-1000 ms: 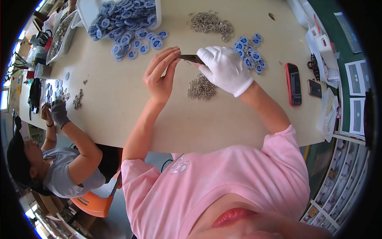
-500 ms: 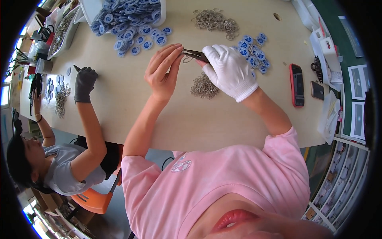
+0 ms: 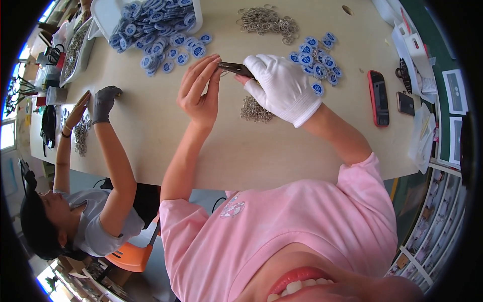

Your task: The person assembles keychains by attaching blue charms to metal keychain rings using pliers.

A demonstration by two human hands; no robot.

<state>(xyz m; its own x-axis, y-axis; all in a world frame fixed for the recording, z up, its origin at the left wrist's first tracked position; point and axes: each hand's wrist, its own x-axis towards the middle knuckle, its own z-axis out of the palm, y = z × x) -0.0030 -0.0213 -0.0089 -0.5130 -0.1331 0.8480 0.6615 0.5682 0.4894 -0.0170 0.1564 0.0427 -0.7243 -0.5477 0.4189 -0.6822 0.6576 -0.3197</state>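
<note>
My bare left hand (image 3: 200,93) is closed in a pinch at the jaws of dark pliers (image 3: 234,68). A bit of a metal ring (image 3: 224,73) shows below the jaws, beside my left fingertips; the rest is hidden. My right hand (image 3: 284,88), in a white glove, grips the pliers. Just below the glove lies a pile of small metal links (image 3: 256,109). Blue round tags (image 3: 317,58) are scattered to the right of the glove, and a heap of metal rings (image 3: 267,22) sits farther back.
At the back left, a white bin (image 3: 198,20) overflows with blue round tags. A red-edged phone (image 3: 378,98) and a smaller dark phone (image 3: 405,103) lie at the right. A co-worker's gloved hand (image 3: 104,103) and bare hand work on the left.
The view has shifted slightly. Both my hands and the pliers sit a little farther left, and the ring shows less. The co-worker's two hands have come close together.
</note>
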